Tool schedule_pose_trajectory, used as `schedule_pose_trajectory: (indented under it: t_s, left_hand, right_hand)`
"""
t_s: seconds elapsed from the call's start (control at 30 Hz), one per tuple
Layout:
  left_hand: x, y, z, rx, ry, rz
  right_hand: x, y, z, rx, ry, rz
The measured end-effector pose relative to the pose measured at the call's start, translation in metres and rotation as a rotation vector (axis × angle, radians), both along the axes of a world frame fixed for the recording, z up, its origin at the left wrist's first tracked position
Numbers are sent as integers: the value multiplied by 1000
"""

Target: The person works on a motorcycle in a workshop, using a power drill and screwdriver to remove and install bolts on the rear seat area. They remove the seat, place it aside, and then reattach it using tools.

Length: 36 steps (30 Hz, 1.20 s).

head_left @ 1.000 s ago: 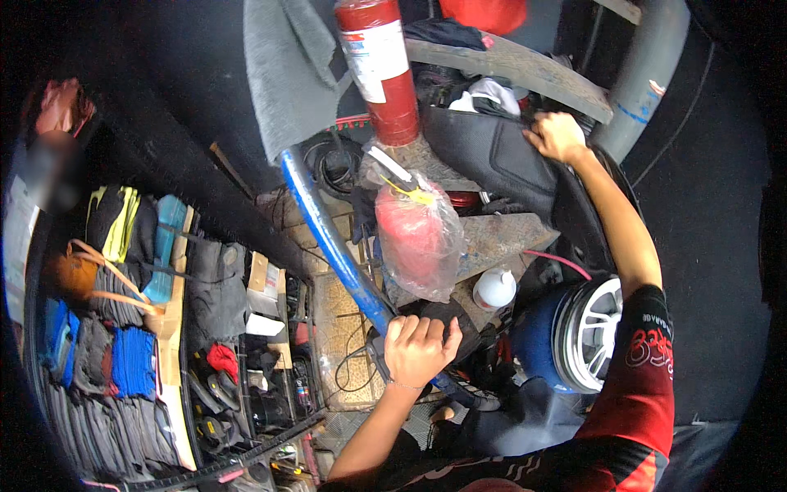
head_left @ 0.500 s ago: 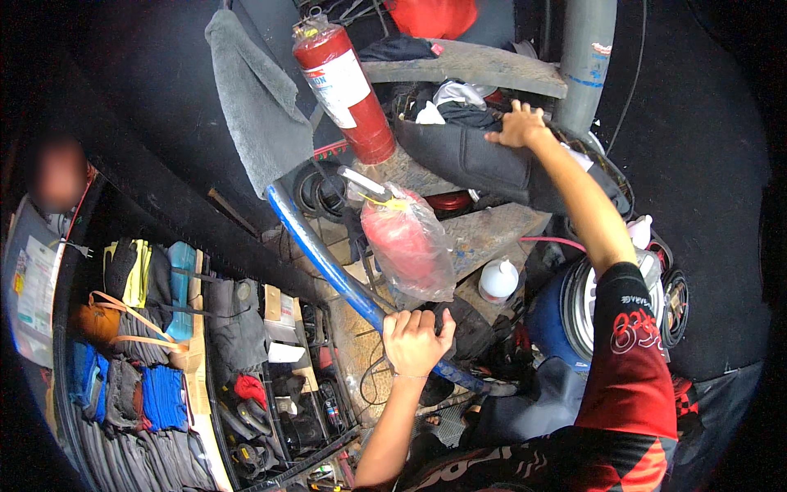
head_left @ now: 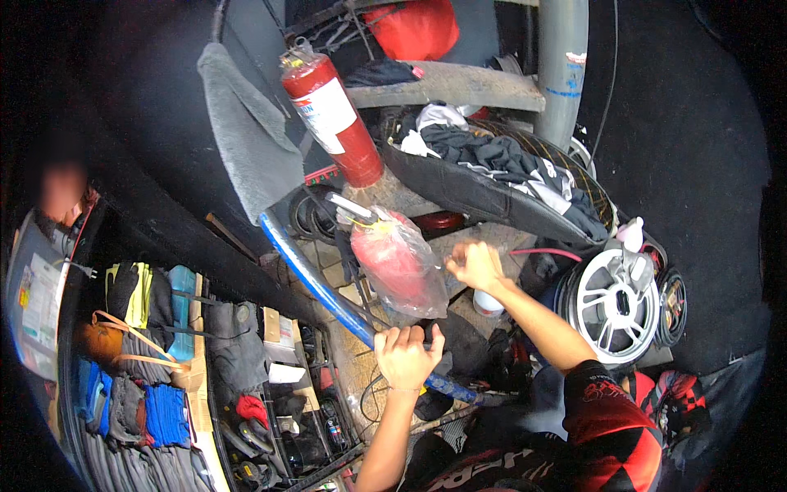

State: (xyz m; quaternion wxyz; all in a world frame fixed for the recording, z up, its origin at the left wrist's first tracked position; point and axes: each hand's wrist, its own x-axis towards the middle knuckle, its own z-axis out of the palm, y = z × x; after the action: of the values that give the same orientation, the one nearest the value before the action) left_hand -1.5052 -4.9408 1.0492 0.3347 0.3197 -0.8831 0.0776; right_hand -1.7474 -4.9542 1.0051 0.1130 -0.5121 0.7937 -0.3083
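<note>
My left hand (head_left: 407, 357) is wrapped round a blue metal handrail (head_left: 316, 281) whose paint is worn. Over the rail's far end hangs a grey towel (head_left: 246, 131). My right hand (head_left: 475, 265) is in the air, blurred, just right of a red fire extinguisher in a clear plastic bag (head_left: 396, 261). Partly behind that hand and forearm is a white bottle (head_left: 487, 302). Beyond it, a black padded bag (head_left: 484, 190) lies open with dark and white clothes (head_left: 525, 160) inside. A larger red fire extinguisher (head_left: 334, 119) stands to its left.
Wooden steps (head_left: 447, 84) rise at the back beside a grey post (head_left: 561, 74). On the right is a silver wheel rim (head_left: 616, 305). A shelf unit at lower left holds folded blue cloths (head_left: 166, 414) and tools. A person (head_left: 65, 193) is at the far left.
My right hand has come back from the black bag toward me, uncovering the clothes in it. My left hand has stayed on the handrail. The view has shifted slightly.
</note>
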Motion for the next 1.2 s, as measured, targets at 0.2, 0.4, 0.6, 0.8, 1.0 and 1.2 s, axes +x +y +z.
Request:
schedule_pose_trajectory:
  t_s: [0.2,0.4,0.6,0.8,1.0,1.2]
  left_hand:
    - [-7,1,3,-44,-4,-32]
    - [-2,3,1,0,1,-20]
    - [0,2,3,-27,21,-16]
    - [0,1,1,-23,-39,-13]
    - [2,-3,0,-49,4,-46]
    - [9,-10,3,-71,40,-139]
  right_hand:
    - [-109,-13,-105,-851,-1699,-339]
    - [-160,-52,-36,-1084,-1738,-122]
    - [-141,-42,-61,-1029,-1738,-212]
    - [-147,-13,-95,-661,-1669,-326]
    - [-76,83,-111,-486,-1507,-355]
    - [122,277,-20,-547,-1530,-119]
